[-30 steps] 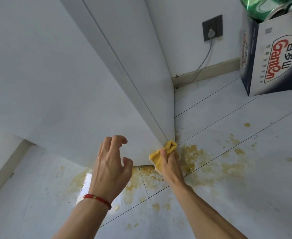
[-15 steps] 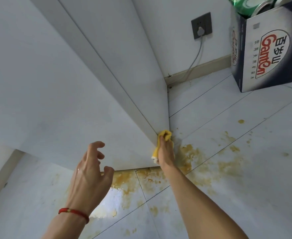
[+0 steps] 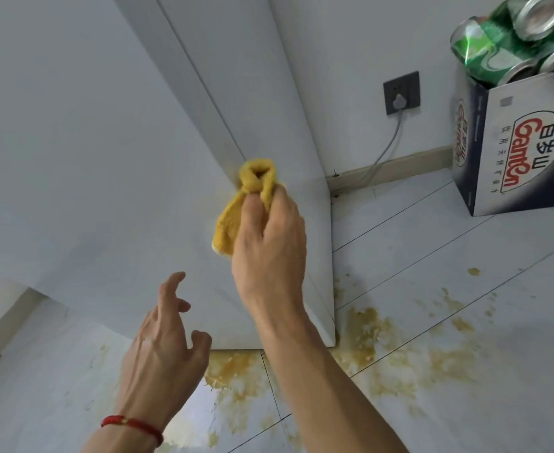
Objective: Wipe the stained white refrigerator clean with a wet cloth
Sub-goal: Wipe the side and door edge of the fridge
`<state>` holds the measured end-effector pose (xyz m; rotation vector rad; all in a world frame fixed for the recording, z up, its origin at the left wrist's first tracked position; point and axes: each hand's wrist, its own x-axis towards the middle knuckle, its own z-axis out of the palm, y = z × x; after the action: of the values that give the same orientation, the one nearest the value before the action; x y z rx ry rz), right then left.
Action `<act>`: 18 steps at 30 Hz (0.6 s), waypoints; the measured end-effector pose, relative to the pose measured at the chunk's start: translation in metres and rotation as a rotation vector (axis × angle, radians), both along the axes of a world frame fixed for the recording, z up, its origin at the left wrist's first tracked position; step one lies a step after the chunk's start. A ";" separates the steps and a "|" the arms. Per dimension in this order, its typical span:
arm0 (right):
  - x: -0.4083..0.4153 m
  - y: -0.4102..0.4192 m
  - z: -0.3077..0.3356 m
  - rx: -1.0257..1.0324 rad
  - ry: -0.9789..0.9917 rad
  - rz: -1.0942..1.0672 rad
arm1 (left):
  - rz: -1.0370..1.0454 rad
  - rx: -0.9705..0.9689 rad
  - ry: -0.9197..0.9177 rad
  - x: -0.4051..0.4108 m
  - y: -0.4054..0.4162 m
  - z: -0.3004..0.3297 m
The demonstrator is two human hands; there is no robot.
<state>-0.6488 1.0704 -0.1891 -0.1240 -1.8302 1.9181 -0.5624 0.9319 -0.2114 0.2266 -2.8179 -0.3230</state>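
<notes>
One bunched yellow cloth (image 3: 247,201) sits pinched in my right hand (image 3: 269,246), pressed on the refrigerator (image 3: 105,158) door's right edge, well above its bottom corner. My left hand (image 3: 164,348) hovers below, fingers loosely spread, holding nothing. I should press firmly, following that edge.

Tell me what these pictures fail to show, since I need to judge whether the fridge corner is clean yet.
All in the head view:
- The refrigerator patch under the yellow cloth: covered by the cloth and the right hand.
- Whether the cloth is wet: cannot be told.
- The refrigerator's upper part: cut off by the top edge.
- Floor stains near its base: partly hidden by both forearms.
- Box with green cans: cut by the right edge.
</notes>
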 end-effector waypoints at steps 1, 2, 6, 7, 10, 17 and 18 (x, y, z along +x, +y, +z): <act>-0.001 0.000 0.004 0.005 0.090 -0.049 | 0.007 -0.003 0.000 -0.001 -0.002 0.001; -0.003 0.001 -0.002 -0.001 0.129 -0.083 | 0.014 0.004 -0.004 -0.001 -0.003 0.002; -0.018 0.003 -0.103 -0.103 -0.141 -0.054 | 0.003 -0.015 -0.029 0.004 -0.002 0.004; -0.016 0.006 -0.130 -0.112 -0.238 -0.026 | -0.018 -0.040 -0.026 0.003 -0.001 0.004; -0.008 0.020 -0.177 -0.091 -0.467 0.093 | -0.035 -0.060 -0.002 -0.005 0.001 0.005; -0.018 0.036 -0.080 -0.243 -0.067 0.298 | -0.040 -0.016 -0.011 -0.019 0.012 0.007; -0.021 0.038 -0.075 -0.278 -0.030 0.323 | -0.035 -0.016 -0.020 -0.021 0.013 0.007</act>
<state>-0.6701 1.1084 -0.2646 0.0561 -1.6722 2.4019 -0.5832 0.9454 -0.2040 0.1776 -2.8457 -0.3073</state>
